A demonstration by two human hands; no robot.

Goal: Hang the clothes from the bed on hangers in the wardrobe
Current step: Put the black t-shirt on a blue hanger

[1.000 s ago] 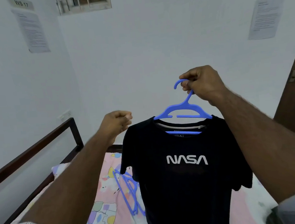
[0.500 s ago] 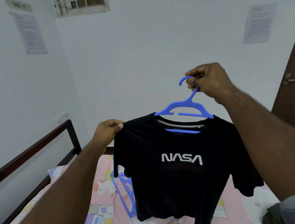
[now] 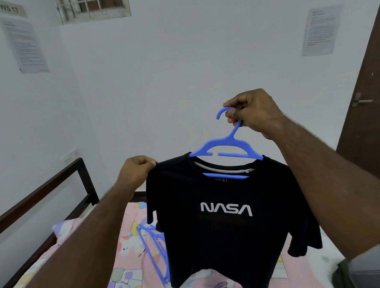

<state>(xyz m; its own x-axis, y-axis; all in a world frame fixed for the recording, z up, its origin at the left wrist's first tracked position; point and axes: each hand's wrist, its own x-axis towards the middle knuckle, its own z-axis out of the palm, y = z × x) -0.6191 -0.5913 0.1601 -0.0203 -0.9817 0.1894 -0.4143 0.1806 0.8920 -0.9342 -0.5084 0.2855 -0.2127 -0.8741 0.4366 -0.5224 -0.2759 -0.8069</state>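
- Head view: right hand [image 3: 254, 113] pinches the hook of a blue plastic hanger [image 3: 227, 145].
- Left hand [image 3: 136, 171] pinches the shoulder of a black NASA T-shirt [image 3: 225, 212] hanging on it, above the pink bed sheet [image 3: 129, 245].

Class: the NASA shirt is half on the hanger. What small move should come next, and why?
Probably the left hand should tug the black T-shirt shoulder it pinches outward over the blue hanger arm, since the collar sits off-centre while the right hand grips the hook.

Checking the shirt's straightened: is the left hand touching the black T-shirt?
Touching. The head view shows the left hand pinching the black T-shirt at its shoulder edge.
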